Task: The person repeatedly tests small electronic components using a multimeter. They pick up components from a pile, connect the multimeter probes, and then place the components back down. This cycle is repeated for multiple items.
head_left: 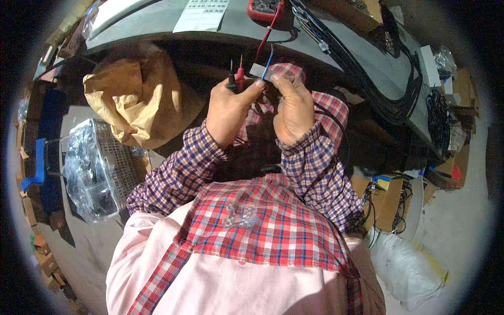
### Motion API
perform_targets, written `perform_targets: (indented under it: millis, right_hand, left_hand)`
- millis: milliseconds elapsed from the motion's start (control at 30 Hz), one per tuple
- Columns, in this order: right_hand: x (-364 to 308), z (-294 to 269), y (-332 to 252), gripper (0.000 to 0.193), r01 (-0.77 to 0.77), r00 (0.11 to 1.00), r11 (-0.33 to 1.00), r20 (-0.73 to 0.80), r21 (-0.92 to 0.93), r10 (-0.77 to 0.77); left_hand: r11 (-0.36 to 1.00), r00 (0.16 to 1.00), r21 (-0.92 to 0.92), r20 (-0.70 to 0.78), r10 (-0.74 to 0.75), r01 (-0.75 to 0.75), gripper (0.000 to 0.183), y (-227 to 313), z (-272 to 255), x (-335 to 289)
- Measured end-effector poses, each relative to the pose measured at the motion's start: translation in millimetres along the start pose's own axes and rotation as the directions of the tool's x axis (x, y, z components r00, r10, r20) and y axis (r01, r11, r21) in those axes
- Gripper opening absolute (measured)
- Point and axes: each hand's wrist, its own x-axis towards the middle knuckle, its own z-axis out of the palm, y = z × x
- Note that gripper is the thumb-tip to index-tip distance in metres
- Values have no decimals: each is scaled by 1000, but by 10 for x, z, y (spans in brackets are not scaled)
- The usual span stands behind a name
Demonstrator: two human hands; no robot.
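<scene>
Far surface (147,26) bears red meter (265,9). Left hand (226,111): fingers round two probes (240,77). Right hand (294,111): fingers pinched at blue wire (268,64). Slack grip could drop either.

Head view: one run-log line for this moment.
left hand: holding black probe, red probe | right hand: at white label | blue wire: lower end between thumbs | red meter: on bench

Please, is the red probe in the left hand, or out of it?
In: the left hand holds the red probe beside the black probe, both thin tips sticking out.
</scene>
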Motion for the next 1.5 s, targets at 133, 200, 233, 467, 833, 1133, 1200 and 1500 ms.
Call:
perform_targets:
  millis: [133,200,233,467,833,1133,1200,1500]
  right_hand:
    - [-60,85,-51,4,104,994,993,45,-58,-101]
    - [-96,119,-97,9,105,994,990,48,-91,-101]
    - [-77,101,-108,11,109,992,993,70,-50,-106]
    - [-85,-99,-594,23,496,867,519,362,-696,-343]
    - [139,-87,-943,30,866,274,-415,959,-278,-71]
    - [145,70,-880,9,852,404,-308,905,-424,-130]
    - [130,109,-879,10,837,431,-304,891,-455,-145]
    - [122,184,-836,13,779,504,-326,844,-536,-184]
  left_hand:
    - [997,1000,-82,-18,-3,1,18,-46,13,31]
    - [996,999,-89,-36,-26,23,13,-101,13,88]
    - [982,995,-161,4,-101,101,13,-121,1,110]
    - [943,965,-202,64,-255,263,14,1,-62,106]
    - [934,896,-123,348,-277,336,20,94,-195,232]
    - [938,908,-131,324,-266,322,13,77,-146,190]
    - [939,898,-131,358,-254,318,13,46,-169,216]
    - [901,898,-259,369,-242,349,14,-16,-187,245]
